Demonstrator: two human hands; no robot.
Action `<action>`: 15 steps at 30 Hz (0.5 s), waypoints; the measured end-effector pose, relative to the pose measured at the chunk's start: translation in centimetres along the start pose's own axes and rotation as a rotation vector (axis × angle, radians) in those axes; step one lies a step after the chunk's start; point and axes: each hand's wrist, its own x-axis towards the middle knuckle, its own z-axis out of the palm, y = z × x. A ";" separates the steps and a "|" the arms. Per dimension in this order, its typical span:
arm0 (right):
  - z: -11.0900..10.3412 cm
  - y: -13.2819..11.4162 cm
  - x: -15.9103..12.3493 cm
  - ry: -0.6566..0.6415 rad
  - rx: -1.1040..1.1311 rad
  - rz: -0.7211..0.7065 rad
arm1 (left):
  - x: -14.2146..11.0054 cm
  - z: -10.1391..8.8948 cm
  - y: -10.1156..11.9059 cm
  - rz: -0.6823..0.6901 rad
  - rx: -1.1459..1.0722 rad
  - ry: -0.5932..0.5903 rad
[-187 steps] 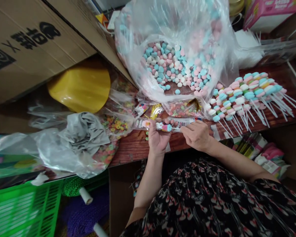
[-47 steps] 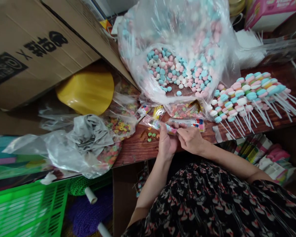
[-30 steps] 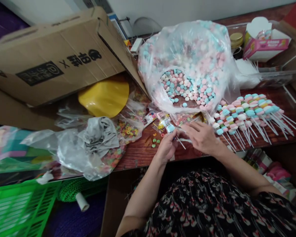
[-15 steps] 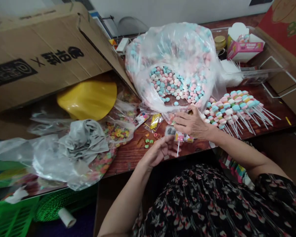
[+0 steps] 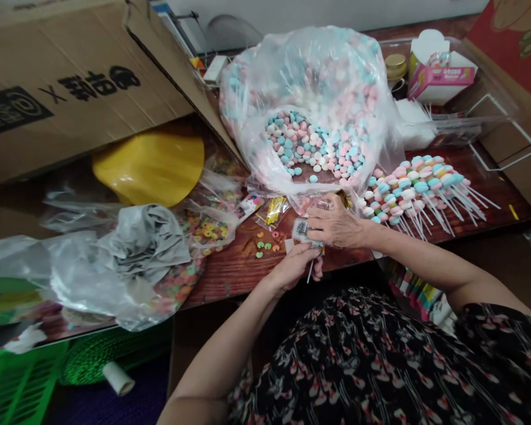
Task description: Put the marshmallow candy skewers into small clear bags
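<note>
My hands meet over a wooden table (image 5: 230, 271), holding a small wrapped candy stick (image 5: 301, 230) with a printed label. Its thin white stick (image 5: 310, 273) points down past my left hand (image 5: 295, 267), whose fingers pinch the lower part. My right hand (image 5: 336, 221) lies over the top and grips the wrapper. Beyond my right hand, several finished marshmallow skewers (image 5: 411, 192) lie in a pile. A large clear bag (image 5: 312, 77) of pink, white and blue candies stands open just beyond my hands.
A cardboard box (image 5: 71, 88) leans in at the left over a yellow bowl (image 5: 149, 168). Bags of colourful ring candies (image 5: 206, 227) and crumpled plastic (image 5: 141, 242) lie left. Gold twist ties (image 5: 272, 211) lie near my hands, and a pink box (image 5: 440, 77) stands back right.
My view has shifted slightly. My hands have drawn closer together around the wrapped stick, and my left hand now pinches it lower down while my right hand covers its top.
</note>
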 end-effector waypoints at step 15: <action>-1.8 -1.4 -1.6 -0.112 0.362 -0.061 | -0.5 -1.1 -0.2 -0.002 -0.161 -0.345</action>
